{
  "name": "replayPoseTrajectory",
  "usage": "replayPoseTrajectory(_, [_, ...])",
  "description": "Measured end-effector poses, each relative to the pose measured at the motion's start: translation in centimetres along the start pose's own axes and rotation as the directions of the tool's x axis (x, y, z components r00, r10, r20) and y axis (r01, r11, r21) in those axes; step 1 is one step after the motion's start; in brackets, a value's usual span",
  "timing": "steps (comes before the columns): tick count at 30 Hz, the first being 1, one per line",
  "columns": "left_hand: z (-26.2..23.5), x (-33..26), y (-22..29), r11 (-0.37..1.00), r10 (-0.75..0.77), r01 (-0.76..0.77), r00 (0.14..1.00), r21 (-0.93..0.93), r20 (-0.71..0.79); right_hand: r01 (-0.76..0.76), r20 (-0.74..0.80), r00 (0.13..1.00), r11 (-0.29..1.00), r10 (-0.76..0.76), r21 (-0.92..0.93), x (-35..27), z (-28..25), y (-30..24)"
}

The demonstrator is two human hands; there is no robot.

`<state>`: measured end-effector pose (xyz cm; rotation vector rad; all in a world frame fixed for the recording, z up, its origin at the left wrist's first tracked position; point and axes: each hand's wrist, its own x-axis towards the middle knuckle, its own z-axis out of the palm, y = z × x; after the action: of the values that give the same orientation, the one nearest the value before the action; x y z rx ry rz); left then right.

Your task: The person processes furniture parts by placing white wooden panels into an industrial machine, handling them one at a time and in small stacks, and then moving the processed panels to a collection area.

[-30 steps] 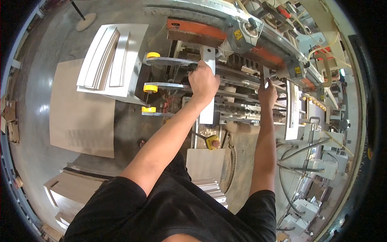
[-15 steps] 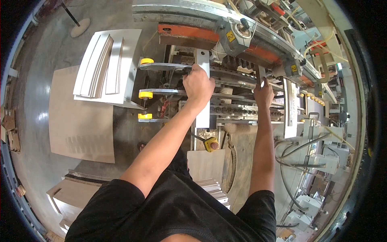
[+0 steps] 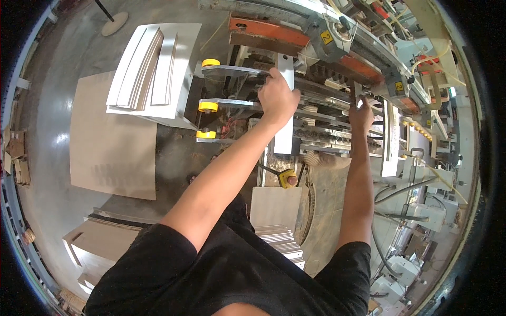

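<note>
My left hand (image 3: 279, 101) is closed over a narrow white panel (image 3: 284, 134), its fingers curled at the panel's left edge. The panel lies across the long metal rails (image 3: 237, 104) of a machine. Farther right, my right hand (image 3: 362, 117) is curled round the near end of a dark flat bar (image 3: 354, 90) under the machine's beam; its fingertips are partly hidden. A bright spot shows on the bar beside the fingers. Another white strip (image 3: 389, 158) lies across the rails to the right of that hand.
Yellow rollers (image 3: 208, 107) cap the rail ends at left. Beyond them, white panels (image 3: 142, 68) are stacked. A brown sheet (image 3: 113, 152) lies on the floor. A yellow control box (image 3: 288, 178) hangs before the machine, near a ribbed hose (image 3: 327, 159). The orange beam (image 3: 269, 32) spans the far side.
The whole view has shifted, so the machine and both hands appear farther right and slightly higher. Both hands keep the same places on the white panel and the bar.
</note>
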<state>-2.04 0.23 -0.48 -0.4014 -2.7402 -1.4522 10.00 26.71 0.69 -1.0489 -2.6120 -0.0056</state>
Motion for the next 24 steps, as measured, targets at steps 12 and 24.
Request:
replayPoseTrajectory(12, [-0.3,-0.4,0.1,0.995,-0.073,0.076,0.996,-0.065,0.046,-0.162,-0.001,0.987,0.984,0.162,0.074,-0.5,-1.0,-0.4])
replayPoseTrajectory(24, [-0.7,-1.1,-0.7,0.999,0.030,-0.034,0.991,0.026,0.130,-0.232,0.040,0.973,0.953,0.229,0.193,-0.4,-1.8,-1.8])
